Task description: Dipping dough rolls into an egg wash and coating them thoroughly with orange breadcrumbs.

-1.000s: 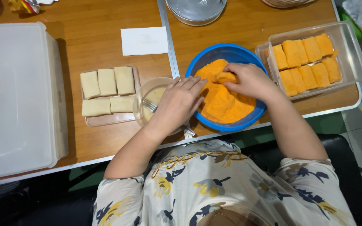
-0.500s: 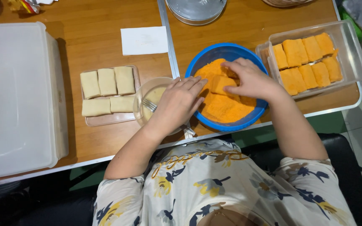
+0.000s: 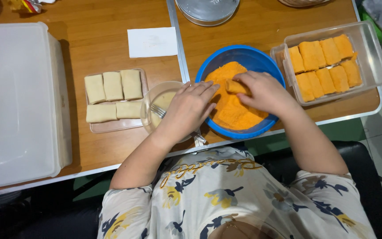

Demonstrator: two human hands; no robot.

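Your right hand (image 3: 266, 93) grips a crumb-coated roll (image 3: 236, 86) in the round blue plastic bowl (image 3: 248, 55), frame center — left hand (image 3: 189, 108) open beside; squeeze hard & the coating could flake.

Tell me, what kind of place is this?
Probably a home kitchen table set up for breading snacks: a blue bowl of orange crumbs, a tray of plain rolls, and a clear tub of coated rolls.

The person wears a pale, short-sleeved top printed with navy and yellow flowers; gold script lettering curves across the chest; both forearms are bare.
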